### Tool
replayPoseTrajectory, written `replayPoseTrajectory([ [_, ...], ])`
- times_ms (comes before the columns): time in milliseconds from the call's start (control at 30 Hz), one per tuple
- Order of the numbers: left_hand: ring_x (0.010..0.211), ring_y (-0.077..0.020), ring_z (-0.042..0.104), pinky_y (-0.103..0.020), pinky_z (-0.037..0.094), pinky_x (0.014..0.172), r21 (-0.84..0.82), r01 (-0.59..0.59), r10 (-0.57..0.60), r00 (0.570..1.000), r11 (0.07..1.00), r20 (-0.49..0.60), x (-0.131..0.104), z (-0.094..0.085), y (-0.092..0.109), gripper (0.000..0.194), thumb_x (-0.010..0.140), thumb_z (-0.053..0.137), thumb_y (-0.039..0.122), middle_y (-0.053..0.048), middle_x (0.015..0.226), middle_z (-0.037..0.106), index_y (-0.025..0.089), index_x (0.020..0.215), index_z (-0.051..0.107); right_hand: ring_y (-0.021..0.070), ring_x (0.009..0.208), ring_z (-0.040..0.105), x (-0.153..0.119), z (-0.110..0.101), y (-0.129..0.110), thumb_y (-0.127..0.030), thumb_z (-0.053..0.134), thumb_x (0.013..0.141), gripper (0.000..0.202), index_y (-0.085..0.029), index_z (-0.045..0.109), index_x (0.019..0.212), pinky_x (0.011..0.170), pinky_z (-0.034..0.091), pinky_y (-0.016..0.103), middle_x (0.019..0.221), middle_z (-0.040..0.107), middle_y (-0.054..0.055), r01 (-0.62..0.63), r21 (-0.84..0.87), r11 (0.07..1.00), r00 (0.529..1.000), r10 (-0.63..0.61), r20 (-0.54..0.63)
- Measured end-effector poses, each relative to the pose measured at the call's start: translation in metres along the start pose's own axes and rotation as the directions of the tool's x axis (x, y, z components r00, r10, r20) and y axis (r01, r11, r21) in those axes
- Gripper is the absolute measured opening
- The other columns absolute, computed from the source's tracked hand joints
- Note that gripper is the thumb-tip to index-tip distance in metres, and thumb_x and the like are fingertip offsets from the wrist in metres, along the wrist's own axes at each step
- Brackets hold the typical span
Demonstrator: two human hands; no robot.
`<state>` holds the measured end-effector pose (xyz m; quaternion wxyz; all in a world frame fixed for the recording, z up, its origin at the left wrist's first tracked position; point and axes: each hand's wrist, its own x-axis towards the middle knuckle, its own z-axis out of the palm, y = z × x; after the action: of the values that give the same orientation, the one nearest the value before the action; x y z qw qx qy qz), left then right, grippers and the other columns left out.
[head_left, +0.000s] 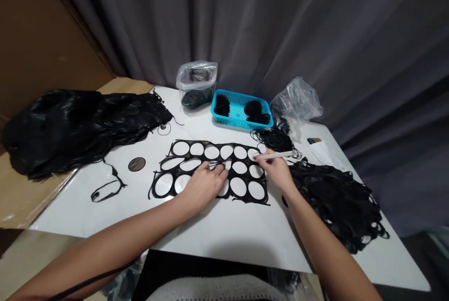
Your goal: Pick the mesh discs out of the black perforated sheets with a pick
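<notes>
A black sheet with rows of round holes lies flat on the white table. My left hand rests on its middle, fingers curled round thin black strands at the fingertips. At the sheet's upper right, my right hand pinches a slim white tool, its tip over a hole near the edge. A single dark disc and a loose black loop lie to the left of the sheet.
Behind the sheet stand a blue basket with black rings and a plastic bag. A big black pile lies left, cut black scraps right. Black strands and a clear bag sit behind my right hand.
</notes>
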<state>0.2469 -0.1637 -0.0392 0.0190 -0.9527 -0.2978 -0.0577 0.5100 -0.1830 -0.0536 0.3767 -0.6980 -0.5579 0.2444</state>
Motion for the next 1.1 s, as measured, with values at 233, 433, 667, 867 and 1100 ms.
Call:
replayPoseTrajectory([
  [233, 0.075, -0.0193, 0.066, -0.039, 0.037, 0.083, 0.022, -0.083, 0.083, 0.997, 0.996, -0.005, 0.008, 0.025, 0.018, 0.039, 0.101, 0.047, 0.023, -0.018, 0.129, 0.063, 0.009, 0.137, 0.050, 0.0193, 0.078, 0.063, -0.029, 0.037, -0.017, -0.038, 0.059, 0.089, 0.019, -0.021, 0.065, 0.085, 0.073, 0.048, 0.031, 0.085, 0.072, 0.003, 0.041, 0.176, 0.984, 0.969, -0.082, 0.234],
  [433, 0.096, -0.0222, 0.066, -0.037, 0.036, 0.080, -0.026, -0.097, 0.098, 0.995, 0.995, 0.037, 0.005, 0.021, 0.009, 0.039, 0.099, 0.053, 0.030, -0.016, 0.142, 0.056, 0.017, 0.137, 0.051, 0.0213, 0.089, 0.065, -0.032, 0.036, -0.014, -0.035, 0.057, 0.092, 0.015, -0.022, 0.065, 0.088, 0.082, 0.049, 0.034, 0.088, 0.070, 0.003, 0.091, 0.145, 0.985, 0.964, -0.124, 0.236],
  [667, 0.102, -0.0228, 0.065, -0.036, 0.035, 0.080, -0.038, -0.101, 0.103, 0.993, 0.994, 0.052, 0.004, 0.020, 0.006, 0.042, 0.097, 0.057, 0.030, -0.015, 0.144, 0.055, 0.018, 0.138, 0.050, 0.0227, 0.093, 0.063, -0.032, 0.037, -0.014, -0.030, 0.054, 0.094, 0.013, -0.024, 0.060, 0.083, 0.086, 0.048, 0.037, 0.090, 0.069, 0.003, 0.171, 0.071, 0.983, 0.957, -0.182, 0.224],
  [867, 0.101, -0.0231, 0.065, -0.036, 0.036, 0.080, -0.074, -0.112, 0.115, 0.993, 0.991, 0.040, 0.003, 0.022, 0.006, 0.043, 0.096, 0.058, 0.029, -0.015, 0.143, 0.056, 0.017, 0.137, 0.052, 0.0262, 0.104, 0.060, -0.047, 0.039, -0.014, -0.021, 0.049, 0.096, 0.013, -0.024, 0.062, 0.094, 0.090, 0.044, 0.041, 0.111, 0.070, 0.010, 0.457, -0.129, 0.880, 0.872, -0.415, 0.260],
  [1100, 0.107, -0.0230, 0.064, -0.037, 0.036, 0.082, 0.006, -0.112, 0.111, 0.992, 0.994, 0.067, 0.001, 0.023, 0.007, 0.039, 0.099, 0.052, 0.031, -0.015, 0.146, 0.053, 0.018, 0.136, 0.051, 0.0280, 0.083, 0.059, 0.010, 0.011, 0.002, -0.015, 0.043, 0.091, 0.019, -0.018, 0.062, 0.090, 0.077, 0.039, 0.039, 0.087, 0.070, 0.013, 0.318, -0.596, 0.737, 0.922, -0.388, 0.013],
])
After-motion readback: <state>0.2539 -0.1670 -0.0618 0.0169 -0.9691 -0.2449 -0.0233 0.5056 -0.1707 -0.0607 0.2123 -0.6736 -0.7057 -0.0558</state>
